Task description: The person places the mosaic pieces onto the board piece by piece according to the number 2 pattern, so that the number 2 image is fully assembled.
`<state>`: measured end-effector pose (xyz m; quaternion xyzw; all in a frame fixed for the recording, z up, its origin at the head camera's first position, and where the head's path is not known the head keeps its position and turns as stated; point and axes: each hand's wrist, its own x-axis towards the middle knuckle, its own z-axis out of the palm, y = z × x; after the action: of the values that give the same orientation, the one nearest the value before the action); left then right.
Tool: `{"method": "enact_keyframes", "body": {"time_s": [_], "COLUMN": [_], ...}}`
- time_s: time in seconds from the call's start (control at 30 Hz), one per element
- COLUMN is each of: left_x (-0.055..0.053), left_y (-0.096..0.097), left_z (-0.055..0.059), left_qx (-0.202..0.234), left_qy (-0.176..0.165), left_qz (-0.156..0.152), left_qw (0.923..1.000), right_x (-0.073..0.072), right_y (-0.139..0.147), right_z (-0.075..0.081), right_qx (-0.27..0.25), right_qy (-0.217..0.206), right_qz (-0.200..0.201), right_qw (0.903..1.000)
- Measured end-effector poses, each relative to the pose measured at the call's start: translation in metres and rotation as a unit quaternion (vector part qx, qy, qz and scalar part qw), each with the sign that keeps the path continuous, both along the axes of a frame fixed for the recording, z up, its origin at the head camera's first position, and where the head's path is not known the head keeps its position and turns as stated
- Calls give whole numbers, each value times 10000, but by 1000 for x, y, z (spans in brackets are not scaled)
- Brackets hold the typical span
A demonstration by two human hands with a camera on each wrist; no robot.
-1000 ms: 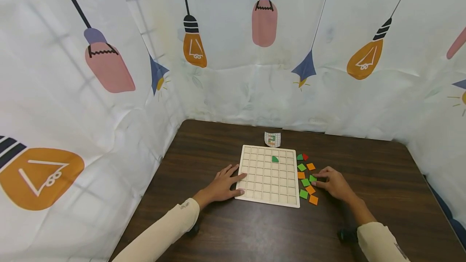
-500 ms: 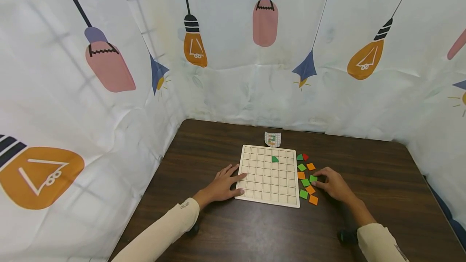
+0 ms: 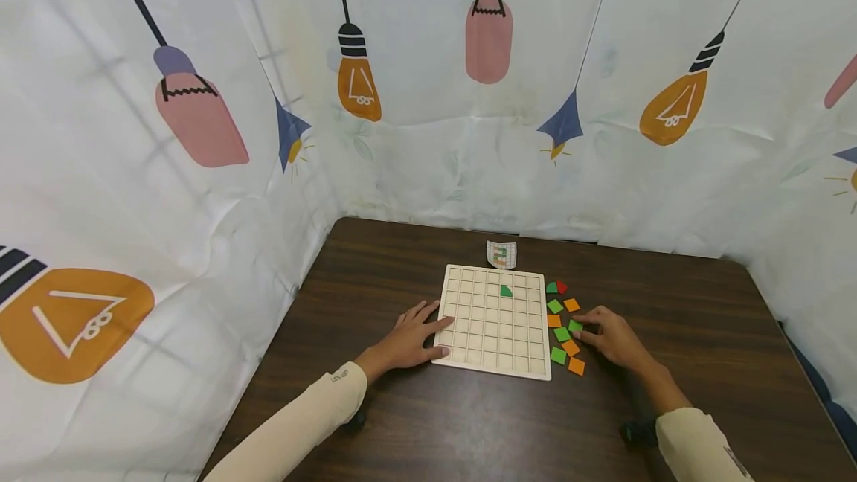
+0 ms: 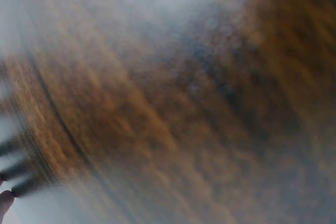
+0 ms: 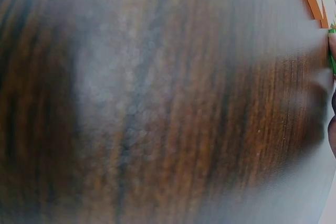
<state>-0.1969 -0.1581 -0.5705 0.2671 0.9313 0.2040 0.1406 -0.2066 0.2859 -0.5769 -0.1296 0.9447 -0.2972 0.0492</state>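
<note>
A pale gridded board (image 3: 492, 352) lies on the dark table, with one green quarter-round tile (image 3: 506, 291) in a cell of an upper row. My left hand (image 3: 407, 341) rests at the board's left edge, fingers spread, with thumb and forefinger on its surface. To the right of the board, my right hand (image 3: 612, 337) pinches a green square tile (image 3: 575, 326) between thumb and forefinger, low over the table. Around it lie loose tiles: a green square (image 3: 559, 355), an orange square (image 3: 576, 367) and several more. In the right wrist view only fingertips (image 5: 333, 45) show at the edge.
Behind the board lies a small printed card (image 3: 501, 255) with a coloured pattern on a grid. A green quarter-round (image 3: 552, 288) and a red tile (image 3: 561, 287) lie by the board's upper right corner. A white curtain (image 3: 428, 169) with lamp prints hangs behind the table.
Almost nothing differs: the right hand and the green square tile have shifted only very slightly. The left hand stays on the board.
</note>
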Motion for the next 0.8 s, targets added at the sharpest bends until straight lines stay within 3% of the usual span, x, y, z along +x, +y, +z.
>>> {"method": "enact_keyframes", "body": {"time_s": [0.8], "left_x": [0], "left_y": [0], "left_z": [0], "left_qx": [23], "left_qy": [24], "left_qz": [-22], "left_qw": [10000], "right_x": [2], "right_y": [-4], "right_z": [-1], "right_qx": [45], "right_qy": [79], "right_qz": [2], "right_qw": [10000]}}
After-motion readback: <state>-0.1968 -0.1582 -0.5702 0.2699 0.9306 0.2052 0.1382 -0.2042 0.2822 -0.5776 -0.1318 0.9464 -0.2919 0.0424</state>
